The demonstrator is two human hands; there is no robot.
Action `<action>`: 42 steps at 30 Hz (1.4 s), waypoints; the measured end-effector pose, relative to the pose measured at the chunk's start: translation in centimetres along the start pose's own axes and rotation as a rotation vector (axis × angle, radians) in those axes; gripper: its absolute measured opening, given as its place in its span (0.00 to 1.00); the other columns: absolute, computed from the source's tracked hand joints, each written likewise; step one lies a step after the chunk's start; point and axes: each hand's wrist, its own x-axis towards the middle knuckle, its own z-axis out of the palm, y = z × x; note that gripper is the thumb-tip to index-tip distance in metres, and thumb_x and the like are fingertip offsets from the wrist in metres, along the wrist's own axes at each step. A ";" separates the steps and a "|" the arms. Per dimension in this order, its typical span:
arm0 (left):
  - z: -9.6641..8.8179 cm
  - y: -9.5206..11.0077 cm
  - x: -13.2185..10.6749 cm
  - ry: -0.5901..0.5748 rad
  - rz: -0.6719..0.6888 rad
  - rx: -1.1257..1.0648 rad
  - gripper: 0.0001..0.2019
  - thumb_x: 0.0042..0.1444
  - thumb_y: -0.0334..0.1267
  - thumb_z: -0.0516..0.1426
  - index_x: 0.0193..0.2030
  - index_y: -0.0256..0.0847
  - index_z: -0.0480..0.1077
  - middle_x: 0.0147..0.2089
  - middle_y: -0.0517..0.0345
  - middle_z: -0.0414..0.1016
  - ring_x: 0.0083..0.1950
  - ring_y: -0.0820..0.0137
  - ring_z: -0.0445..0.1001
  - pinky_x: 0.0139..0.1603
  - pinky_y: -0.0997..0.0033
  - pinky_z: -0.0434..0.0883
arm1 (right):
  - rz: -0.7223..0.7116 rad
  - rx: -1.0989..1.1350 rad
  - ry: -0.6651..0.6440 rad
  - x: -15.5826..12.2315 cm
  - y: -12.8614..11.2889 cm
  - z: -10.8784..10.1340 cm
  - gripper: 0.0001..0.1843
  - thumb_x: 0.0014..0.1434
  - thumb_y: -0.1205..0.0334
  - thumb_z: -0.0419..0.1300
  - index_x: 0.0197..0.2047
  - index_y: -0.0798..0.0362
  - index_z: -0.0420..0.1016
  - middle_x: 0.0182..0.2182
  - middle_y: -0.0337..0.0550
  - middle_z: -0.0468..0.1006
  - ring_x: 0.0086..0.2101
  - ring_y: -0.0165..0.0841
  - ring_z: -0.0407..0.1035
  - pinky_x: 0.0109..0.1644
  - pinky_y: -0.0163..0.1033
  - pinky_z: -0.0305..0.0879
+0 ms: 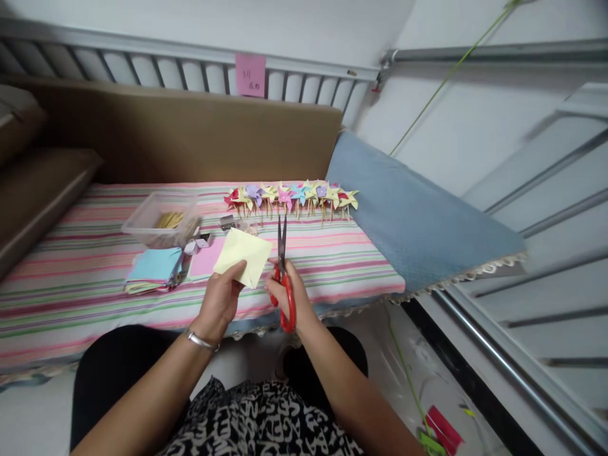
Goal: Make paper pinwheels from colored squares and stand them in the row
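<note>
My left hand (223, 297) pinches a pale yellow square of paper (247, 250) by its lower edge, thumb on top. Creases show faintly on the sheet. In my right hand (293, 292) is a pair of scissors (282, 253) with red handles, its dark blades pointing away from me and slightly apart. The blades are to the right of the paper and not on it. Behind the yellow paper lies a pink sheet (208, 256), partly covered. Several paper pinwheels (285, 197) on thin sticks lie in a row farther back.
On the striped cloth (57, 253), a stack of coloured paper squares (156, 266) lies to the left, near a clear plastic box (142, 221) holding thin sticks. Small boxes (202, 240) stand beside it. A brown board (213, 139) closes off the back; blue cloth (403, 209) hangs right.
</note>
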 end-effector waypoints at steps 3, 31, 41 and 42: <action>0.3 0.5 -0.3 0.054 0.057 -0.009 0.14 0.40 0.31 0.67 0.37 0.35 0.77 0.39 0.52 0.81 0.38 0.69 0.77 0.35 0.74 0.73 | -0.003 -0.120 -0.145 -2.9 0.0 -1.0 0.19 0.53 0.64 0.58 0.50 0.50 0.65 0.28 0.34 0.73 0.26 0.28 0.67 0.33 0.34 0.65; -12.8 9.1 4.0 0.258 -0.015 -0.218 0.09 0.38 0.30 0.68 0.29 0.36 0.75 0.34 0.58 0.80 0.32 0.72 0.76 0.28 0.76 0.70 | 0.351 -0.330 -0.353 -2.7 -0.6 14.0 0.10 0.55 0.55 0.60 0.38 0.51 0.72 0.16 0.30 0.63 0.15 0.23 0.55 0.19 0.30 0.50; -13.1 9.9 3.1 0.219 0.007 -0.202 0.08 0.41 0.29 0.66 0.31 0.36 0.76 0.33 0.55 0.80 0.33 0.69 0.77 0.31 0.73 0.73 | 0.330 -0.334 -0.400 -3.2 -0.7 13.3 0.10 0.56 0.55 0.58 0.39 0.52 0.72 0.17 0.31 0.64 0.15 0.23 0.54 0.19 0.30 0.49; -12.9 9.7 2.8 0.223 0.009 -0.211 0.08 0.41 0.29 0.66 0.31 0.36 0.76 0.33 0.55 0.80 0.33 0.69 0.77 0.31 0.73 0.73 | 0.327 -0.333 -0.408 -3.4 -0.6 12.9 0.11 0.56 0.55 0.58 0.39 0.52 0.72 0.17 0.31 0.64 0.15 0.23 0.54 0.18 0.30 0.49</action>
